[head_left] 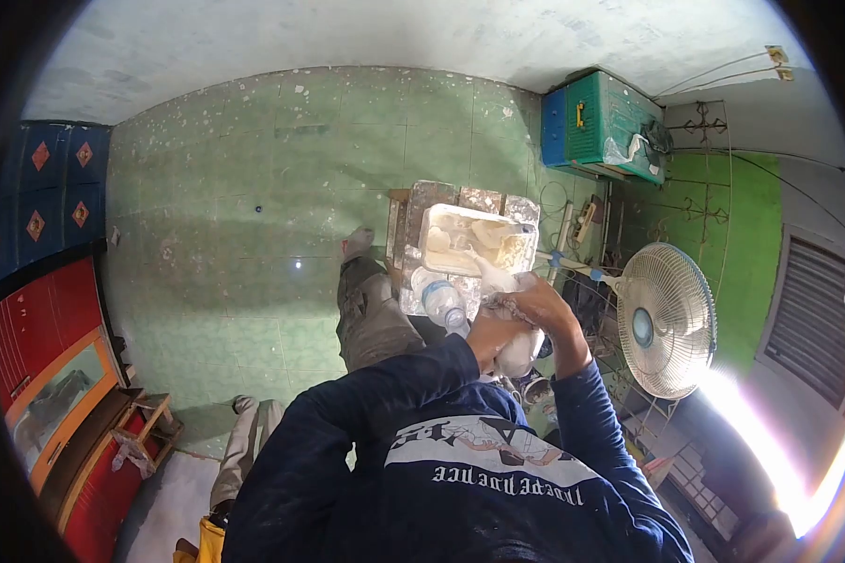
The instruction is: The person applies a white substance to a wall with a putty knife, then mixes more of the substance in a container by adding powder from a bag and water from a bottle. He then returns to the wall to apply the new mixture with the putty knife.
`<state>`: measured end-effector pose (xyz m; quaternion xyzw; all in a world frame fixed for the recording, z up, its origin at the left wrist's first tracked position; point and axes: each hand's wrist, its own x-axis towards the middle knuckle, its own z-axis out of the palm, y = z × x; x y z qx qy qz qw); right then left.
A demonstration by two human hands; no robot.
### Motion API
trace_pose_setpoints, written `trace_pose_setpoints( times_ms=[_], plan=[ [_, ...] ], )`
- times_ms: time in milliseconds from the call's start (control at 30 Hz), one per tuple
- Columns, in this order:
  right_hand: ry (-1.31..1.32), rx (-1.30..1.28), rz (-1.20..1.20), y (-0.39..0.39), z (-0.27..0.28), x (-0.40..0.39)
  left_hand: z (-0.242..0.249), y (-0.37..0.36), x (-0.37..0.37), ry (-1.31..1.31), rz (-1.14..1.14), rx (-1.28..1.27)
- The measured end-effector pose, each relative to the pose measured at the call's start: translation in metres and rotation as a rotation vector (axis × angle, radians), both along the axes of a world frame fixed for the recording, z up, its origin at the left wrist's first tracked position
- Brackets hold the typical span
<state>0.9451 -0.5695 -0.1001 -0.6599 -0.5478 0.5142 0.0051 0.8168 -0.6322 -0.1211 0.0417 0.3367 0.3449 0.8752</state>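
Note:
My left hand and my right hand are together just in front of my body, fingers closed round a whitish plastic bag. The bag bulges below my hands, and its pale top sticks out toward a white tray. What fills the bag looks white, but I cannot make it out. The tray holds cream-coloured, lumpy material. Beside it, left of my hands, a clear plastic bottle lies tilted. Both rest on a stained wooden stool.
A standing fan is close on my right. Behind it stands a metal rack. A green and blue cabinet is against the far wall. Green tiled floor has white specks. Red furniture lines the left side.

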Motion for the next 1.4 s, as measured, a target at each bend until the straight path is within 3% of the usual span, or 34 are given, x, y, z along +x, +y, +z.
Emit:
trace_pose_setpoints(
  times_ms=[133, 200, 300, 400, 533, 600, 633, 700, 800, 900, 1133, 1233, 1300, 1400],
  plan=[
    [0.040, 0.102, 0.051, -0.004, -0.007, 0.010, 0.018, 0.004, -0.018, -0.284, -0.066, -0.238],
    [0.176, -0.021, -0.272, -0.005, 0.002, 0.006, 0.021, 0.003, -0.021, -0.386, -0.028, -0.368],
    [0.254, -0.125, -0.449, -0.004, 0.025, -0.009, 0.025, -0.001, -0.020, -0.331, -0.047, -0.459],
    [0.160, 0.002, -0.410, -0.007, 0.016, -0.015, 0.021, -0.007, -0.016, -0.389, -0.029, -0.569],
    [0.204, 0.196, -0.269, -0.014, 0.001, -0.010, 0.017, -0.010, -0.014, -0.368, -0.101, -0.558],
    [0.190, -0.186, -0.546, 0.001, 0.020, -0.020, 0.017, -0.011, -0.011, -0.253, -0.125, -0.517],
    [0.191, -0.185, -0.548, -0.001, 0.016, -0.017, 0.018, -0.011, -0.011, -0.253, -0.128, -0.515],
    [0.491, -0.259, -0.634, -0.006, 0.001, -0.008, 0.021, -0.009, -0.011, -0.111, -0.121, -0.308],
    [0.700, -0.411, -0.767, -0.010, -0.012, 0.005, 0.027, -0.006, -0.013, 0.043, -0.173, -0.212],
    [0.751, -0.519, -0.762, -0.011, -0.020, 0.009, 0.022, -0.008, -0.016, 0.114, -0.203, -0.100],
    [0.621, -0.459, -0.615, -0.010, -0.002, -0.005, 0.036, -0.002, -0.020, 0.083, -0.227, -0.316],
    [0.695, -0.499, -0.612, -0.021, -0.020, 0.004, 0.040, 0.000, -0.024, 0.105, -0.270, -0.231],
    [0.914, -0.493, -0.679, -0.028, -0.021, 0.004, 0.053, 0.006, -0.025, 0.089, -0.234, -0.330],
    [0.873, -0.519, -0.655, -0.022, -0.005, -0.002, 0.051, 0.004, -0.024, 0.137, -0.284, -0.281]
  ],
)
